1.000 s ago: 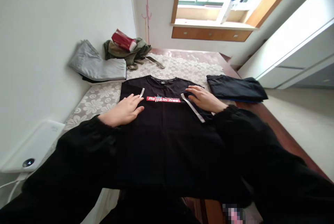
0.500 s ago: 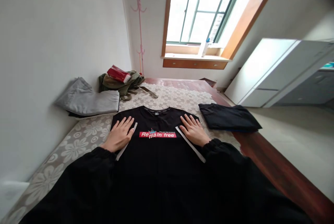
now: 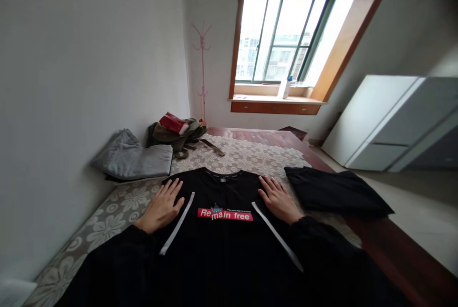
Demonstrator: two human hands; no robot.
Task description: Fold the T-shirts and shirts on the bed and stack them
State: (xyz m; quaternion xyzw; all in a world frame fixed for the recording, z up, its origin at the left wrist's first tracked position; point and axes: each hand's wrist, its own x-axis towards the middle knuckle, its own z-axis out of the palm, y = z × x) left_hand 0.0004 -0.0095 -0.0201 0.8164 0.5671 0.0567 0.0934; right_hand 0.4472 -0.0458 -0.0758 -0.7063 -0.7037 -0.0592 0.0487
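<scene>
A black T-shirt [image 3: 222,245] lies spread out in front of me, its collar pointing away. Across its chest runs a red print reading "Remain free", with a white stripe slanting on either side. My left hand [image 3: 162,207] rests flat on the left shoulder area, fingers together but stretched out. On the opposite shoulder, my right hand [image 3: 279,198] lies flat with its fingers extended. Neither hand grips the cloth. The lower part of the shirt blends into my dark sleeves and is hard to make out.
A floral lace tablecloth [image 3: 107,223] covers the reddish wooden table [image 3: 404,254]. Folded grey clothing [image 3: 139,157] sits at left by the wall, near a green backpack [image 3: 182,139] with a red packet [image 3: 173,122] on it. Folded black clothing [image 3: 336,190] lies at right.
The view has tilted up, so everything sits lower in the picture. Both hands have slid slightly outward over the shirt's shoulders, away from the white stripes.
</scene>
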